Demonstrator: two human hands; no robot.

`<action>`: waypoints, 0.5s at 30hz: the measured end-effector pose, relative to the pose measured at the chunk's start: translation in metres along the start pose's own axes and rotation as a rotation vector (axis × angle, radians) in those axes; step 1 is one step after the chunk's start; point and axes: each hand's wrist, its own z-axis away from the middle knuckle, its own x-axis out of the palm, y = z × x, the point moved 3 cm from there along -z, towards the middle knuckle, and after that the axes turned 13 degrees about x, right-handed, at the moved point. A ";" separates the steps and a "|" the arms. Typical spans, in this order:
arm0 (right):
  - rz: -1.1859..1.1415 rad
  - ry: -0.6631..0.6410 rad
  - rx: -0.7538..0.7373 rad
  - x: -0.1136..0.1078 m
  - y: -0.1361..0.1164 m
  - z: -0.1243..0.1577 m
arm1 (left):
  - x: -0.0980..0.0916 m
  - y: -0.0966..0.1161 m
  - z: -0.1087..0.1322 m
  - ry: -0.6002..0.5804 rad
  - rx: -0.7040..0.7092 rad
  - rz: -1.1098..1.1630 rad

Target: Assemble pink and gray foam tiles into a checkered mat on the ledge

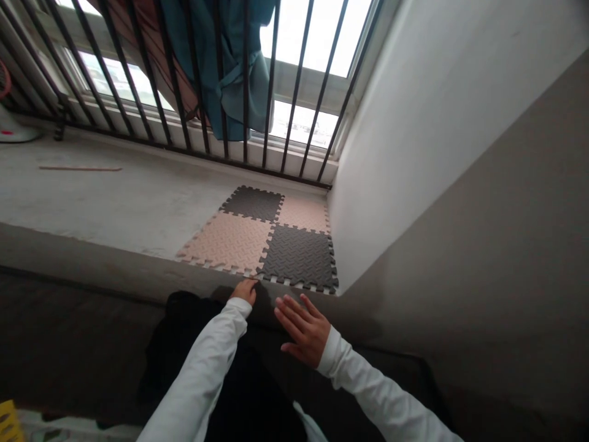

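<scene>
Interlocking foam mat tiles lie on a raised ledge, joined in a two-by-two checker: a front pink tile [229,241], a front dark grey tile [300,256], a rear dark grey tile [254,204] and a rear pink tile [304,213]. My left hand [243,291] is closed at the mat's front edge, its fingertips pinching the border where the front pink and dark tiles meet. To its right, my right hand [304,328] hovers open and empty just in front of the dark tile, fingers stretched out.
Dark metal railings [221,116] run behind the ledge [115,209], before windows and hanging curtains [239,67]. A white wall [396,153] borders the mat on the right. A thin brownish strip [80,168] lies on the ledge, and a white base [16,130] stands far left.
</scene>
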 end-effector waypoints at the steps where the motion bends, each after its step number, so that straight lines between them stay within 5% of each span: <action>1: -0.006 0.016 0.010 -0.005 -0.001 0.000 | 0.000 -0.002 0.001 0.004 0.003 -0.003; 15: -0.154 0.155 -0.045 -0.017 -0.013 0.011 | 0.002 -0.012 0.007 0.029 -0.009 0.020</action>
